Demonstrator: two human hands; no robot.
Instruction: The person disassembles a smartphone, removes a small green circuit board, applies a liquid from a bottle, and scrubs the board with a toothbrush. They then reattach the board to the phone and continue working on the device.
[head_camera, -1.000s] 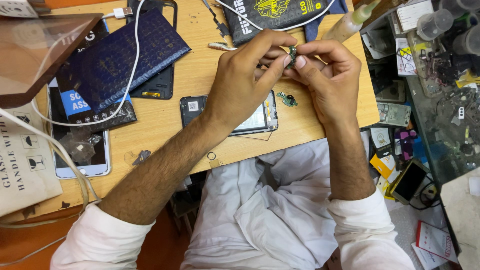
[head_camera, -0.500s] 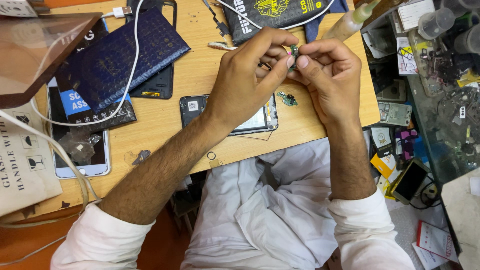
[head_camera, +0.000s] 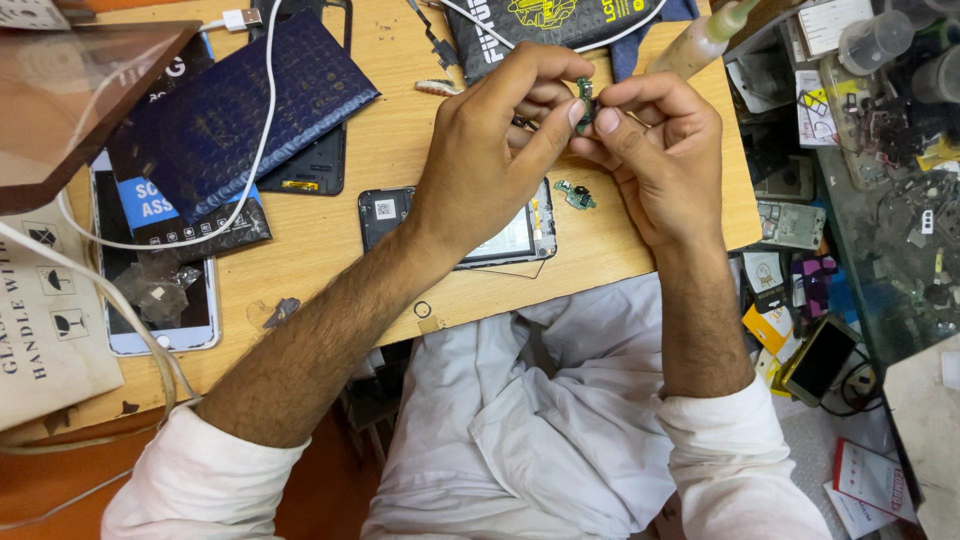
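Small green circuit board (head_camera: 584, 101): pinched between fingertips of left hand (head_camera: 490, 160) and right hand (head_camera: 655, 150), both closed on it, above the wooden counter (head_camera: 330, 250). Opened phone (head_camera: 460, 225) beneath; second green board piece (head_camera: 575, 194) beside it.

Light wooden table (head_camera: 380, 150) – opened phone (head_camera: 400, 212), small green circuit board (head_camera: 576, 194), blue padded envelope (head_camera: 240, 100), white cable (head_camera: 262, 130), white-framed phone (head_camera: 165, 330) at its left

My left hand (head_camera: 480, 170) and right hand (head_camera: 655, 160) meet at the far side, fingers (head_camera: 545, 135) pinched together tip to tip. Both forearms are bare, angling in from near, white sleeves pushed up to my elbows.
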